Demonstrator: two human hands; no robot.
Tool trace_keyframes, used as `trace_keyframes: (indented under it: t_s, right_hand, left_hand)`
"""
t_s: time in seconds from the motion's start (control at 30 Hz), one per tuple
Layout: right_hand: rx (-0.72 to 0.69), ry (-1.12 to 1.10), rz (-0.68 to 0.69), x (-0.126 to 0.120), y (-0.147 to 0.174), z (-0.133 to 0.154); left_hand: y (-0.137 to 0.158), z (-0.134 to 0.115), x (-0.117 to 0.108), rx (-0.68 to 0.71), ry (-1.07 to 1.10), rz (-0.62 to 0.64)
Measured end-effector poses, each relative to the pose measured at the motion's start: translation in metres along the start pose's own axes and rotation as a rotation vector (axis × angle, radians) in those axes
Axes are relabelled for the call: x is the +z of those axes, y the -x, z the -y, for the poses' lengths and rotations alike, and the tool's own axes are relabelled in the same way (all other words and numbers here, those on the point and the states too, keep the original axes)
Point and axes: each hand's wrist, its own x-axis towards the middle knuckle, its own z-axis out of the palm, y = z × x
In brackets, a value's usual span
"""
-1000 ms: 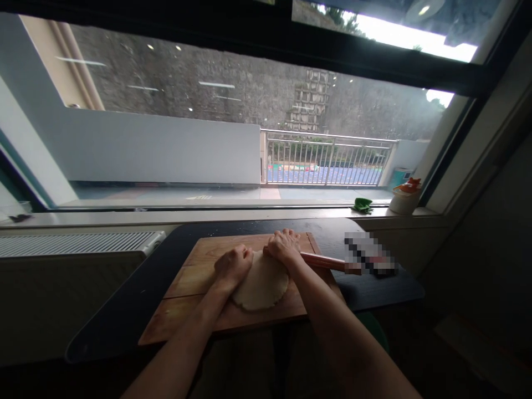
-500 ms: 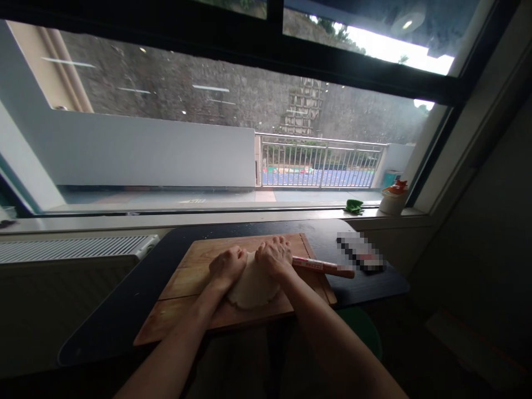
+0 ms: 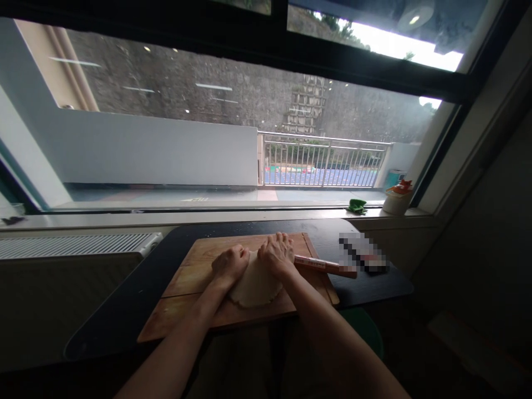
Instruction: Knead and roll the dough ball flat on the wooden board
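A flat, pale sheet of dough (image 3: 254,285) with an uneven near edge lies on a wooden cutting board (image 3: 187,271). My left hand (image 3: 231,262) is closed in a loose fist at its left edge, thumb side against the dough. On the dough's right side rests my right hand (image 3: 277,252), its fingers curled over the far right part; the fingertips are hidden. A wooden rolling pin (image 3: 326,266) with printed lettering extends rightward from beside my right hand, past the board's edge. Its left end is out of sight behind that hand.
The board sits on a dark table (image 3: 120,302) below a window. A blurred-out flat object (image 3: 366,255) lies at the table's right. On the sill are a green item (image 3: 356,206) and a white container (image 3: 394,204) with an orange top. A radiator (image 3: 78,246) is at left.
The view has shifted slightly, so everything sits a little further right. Both hands keep nearly the same place on the dough, and the rolling pin stays put.
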Motion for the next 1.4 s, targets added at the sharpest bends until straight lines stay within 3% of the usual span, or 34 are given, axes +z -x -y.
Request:
trace_keyframes:
  t_s: [0.13, 0.43, 0.77, 1.07, 1.23, 1.4]
  right_hand:
    - [-0.033, 0.0, 0.002, -0.001, 0.005, 0.002]
    - [0.059, 0.042, 0.192, 0.012, -0.038, -0.011]
    - [-0.019, 0.002, 0.048, -0.001, 0.003, 0.002]
    - [0.037, 0.046, 0.205, 0.005, -0.031, -0.007]
    - [0.028, 0.025, 0.105, 0.004, -0.016, -0.003]
    - [-0.066, 0.01, -0.013, 0.005, 0.005, 0.001]
  left_hand:
    - [0.001, 0.001, 0.0, 0.015, -0.011, -0.013]
    - [0.002, 0.0, -0.002, 0.015, -0.005, 0.003]
    - [0.002, 0.003, -0.001, 0.037, 0.009, -0.053]
    - [0.001, 0.001, -0.002, 0.024, 0.006, -0.016]
    - [0.002, 0.001, -0.003, 0.024, 0.006, -0.024]
    - [0.002, 0.001, -0.003, 0.036, -0.008, -0.034]
